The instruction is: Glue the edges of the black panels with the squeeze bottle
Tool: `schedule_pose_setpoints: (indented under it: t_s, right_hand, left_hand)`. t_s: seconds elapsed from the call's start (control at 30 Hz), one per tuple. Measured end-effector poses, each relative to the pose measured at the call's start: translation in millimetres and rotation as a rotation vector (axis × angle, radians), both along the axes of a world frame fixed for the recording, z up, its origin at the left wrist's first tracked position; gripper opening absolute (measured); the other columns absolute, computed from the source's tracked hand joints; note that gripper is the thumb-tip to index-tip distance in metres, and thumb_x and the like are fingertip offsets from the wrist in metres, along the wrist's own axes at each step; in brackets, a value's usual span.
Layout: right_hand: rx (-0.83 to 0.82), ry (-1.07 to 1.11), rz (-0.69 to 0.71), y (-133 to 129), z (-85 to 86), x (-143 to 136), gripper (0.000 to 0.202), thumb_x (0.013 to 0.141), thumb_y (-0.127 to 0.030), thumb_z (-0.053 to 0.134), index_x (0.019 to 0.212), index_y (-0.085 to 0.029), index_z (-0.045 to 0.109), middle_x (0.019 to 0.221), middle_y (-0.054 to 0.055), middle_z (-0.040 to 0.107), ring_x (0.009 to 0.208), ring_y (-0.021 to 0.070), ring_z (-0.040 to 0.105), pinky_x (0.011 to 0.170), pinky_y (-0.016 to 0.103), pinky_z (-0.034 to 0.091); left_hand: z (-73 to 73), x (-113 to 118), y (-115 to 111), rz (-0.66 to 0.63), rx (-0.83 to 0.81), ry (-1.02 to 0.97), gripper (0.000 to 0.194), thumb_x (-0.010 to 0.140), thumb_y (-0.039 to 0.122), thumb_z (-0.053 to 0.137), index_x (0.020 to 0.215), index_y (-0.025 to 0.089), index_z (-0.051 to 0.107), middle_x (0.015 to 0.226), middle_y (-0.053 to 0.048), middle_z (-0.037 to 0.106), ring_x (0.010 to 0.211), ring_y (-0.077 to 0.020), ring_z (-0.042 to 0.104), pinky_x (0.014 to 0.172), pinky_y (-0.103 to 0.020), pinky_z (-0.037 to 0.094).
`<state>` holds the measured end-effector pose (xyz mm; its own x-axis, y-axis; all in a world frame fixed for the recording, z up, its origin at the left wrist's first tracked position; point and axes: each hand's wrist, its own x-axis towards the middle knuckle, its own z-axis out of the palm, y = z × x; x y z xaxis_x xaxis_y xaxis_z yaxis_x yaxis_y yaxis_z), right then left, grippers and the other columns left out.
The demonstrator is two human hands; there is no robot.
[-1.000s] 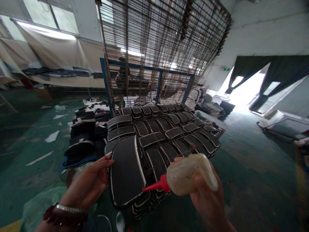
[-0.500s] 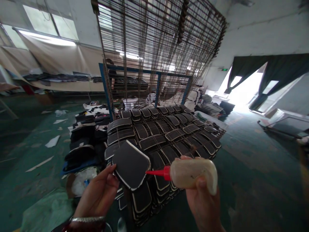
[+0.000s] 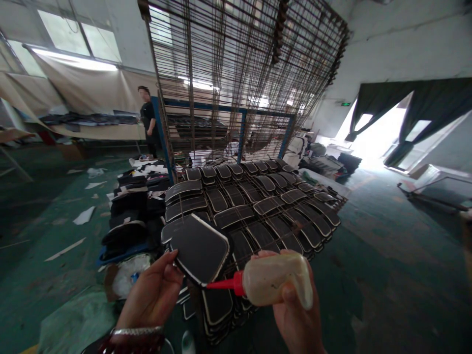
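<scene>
in the head view, the left hand (image 3: 157, 282) is clamped, at the fingertips, on the left edge of a flat dark-grey panel with a pale cream rim (image 3: 199, 248); the panel is held tilted, its lower corner pointing down, in front of the near end of the rows; the right hand (image 3: 295, 300) is wrapped around a translucent yellowish plastic squeeze bottle (image 3: 271, 280), lying nearly level; its tapered red nozzle (image 3: 223, 284) points left, the tip right at the panel's lower corner, though i cannot tell whether it touches; the two hands are apart, with nozzle and panel between them; beyond them, rows of dark pale-edged panels (image 3: 236, 215) lie on wire racking, and a tall rusty wire rack with a blue frame (image 3: 244, 130) rises behind; stacked black pieces (image 3: 127, 211) crowd the left side, near a crumpled green sheet (image 3: 79, 317); a wide stretch of green floor (image 3: 398, 260) runs right of the right hand; a person in dark clothes (image 3: 148, 120) stands well back, left of the rack.
</scene>
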<state>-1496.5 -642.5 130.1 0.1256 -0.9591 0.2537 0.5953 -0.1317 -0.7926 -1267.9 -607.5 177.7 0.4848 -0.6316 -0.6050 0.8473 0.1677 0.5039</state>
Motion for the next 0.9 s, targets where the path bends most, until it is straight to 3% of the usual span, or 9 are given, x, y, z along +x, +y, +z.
schedule_pose_setpoints:
  t_s: [0.27, 0.4, 0.57, 0.67, 0.77, 0.83, 0.9]
  right_hand:
    - [-0.13, -0.027, -0.101, -31, 21.9, -10, 0.048, 0.093, -0.043, 0.089, 0.128, -0.026, 0.061, 0.121, 0.014, 0.072, 0.112, 0.0361, 0.07, 0.084, 0.047, 0.064]
    - [-0.123, -0.023, -0.073, -28, 14.7, -10, 0.049, 0.092, -0.044, 0.089, 0.129, -0.025, 0.061, 0.122, 0.015, 0.072, 0.114, 0.0374, 0.069, 0.084, 0.048, 0.065]
    - [0.179, -0.17, 0.18, -10, -17.2, 8, 0.039, 0.098, -0.046, 0.081, 0.127, -0.023, 0.067, 0.121, 0.014, 0.073, 0.112, 0.031, 0.071, 0.089, 0.043, 0.065]
    - [0.391, -0.297, 0.278, -23, -20.0, 8, 0.034, 0.097, -0.047, 0.084, 0.117, -0.022, 0.073, 0.117, 0.011, 0.076, 0.106, 0.0247, 0.073, 0.09, 0.034, 0.064]
    - [0.447, -0.36, 0.184, -54, 3.4, -7, 0.034, 0.09, -0.04, 0.091, 0.113, -0.022, 0.075, 0.116, 0.009, 0.076, 0.103, 0.0231, 0.074, 0.077, 0.026, 0.066]
    - [0.414, -0.373, 0.079, -78, 31.9, -23, 0.036, 0.087, -0.039, 0.093, 0.113, -0.023, 0.074, 0.115, 0.007, 0.076, 0.097, 0.0244, 0.075, 0.063, 0.025, 0.065]
    - [0.402, -0.423, -0.06, -98, 63.8, -43, 0.03, 0.093, -0.041, 0.086, 0.114, -0.023, 0.074, 0.118, 0.007, 0.074, 0.099, 0.0269, 0.074, 0.058, 0.025, 0.064]
  left_hand:
    - [3.8, -1, 1, -0.001, -0.001, -0.023, 0.03, 0.099, -0.007, 0.042, 0.101, 0.009, 0.067, 0.07, -0.001, 0.074, 0.057, -0.0089, 0.075, 0.056, -0.012, 0.063]
    - [11.5, -4, 2, 0.014, 0.017, -0.001, 0.032, 0.1, -0.007, 0.039, 0.097, 0.01, 0.065, 0.064, 0.001, 0.072, 0.046, -0.0063, 0.068, 0.044, -0.007, 0.055]
    - [10.7, -2, 2, 0.028, -0.006, -0.012, 0.031, 0.101, -0.004, 0.038, 0.106, 0.01, 0.066, 0.066, 0.0, 0.073, 0.054, -0.0108, 0.074, 0.053, -0.014, 0.063]
    - [2.9, 2, 1, 0.025, -0.028, -0.021, 0.033, 0.101, -0.004, 0.037, 0.108, 0.01, 0.066, 0.064, 0.001, 0.072, 0.056, -0.0114, 0.075, 0.058, -0.016, 0.065]
    - [-7.3, 5, 0, 0.014, -0.033, -0.021, 0.033, 0.101, -0.005, 0.037, 0.103, 0.011, 0.065, 0.064, 0.001, 0.072, 0.056, -0.011, 0.075, 0.057, -0.016, 0.064]
    - [-13.2, 5, -1, 0.021, -0.029, -0.013, 0.031, 0.1, -0.006, 0.039, 0.099, 0.013, 0.064, 0.064, 0.002, 0.071, 0.056, -0.0106, 0.074, 0.054, -0.015, 0.062]
    - [-17.2, 1, -2, 0.043, -0.03, -0.008, 0.03, 0.098, -0.007, 0.043, 0.094, 0.015, 0.063, 0.063, 0.004, 0.07, 0.055, -0.01, 0.073, 0.053, -0.016, 0.061]
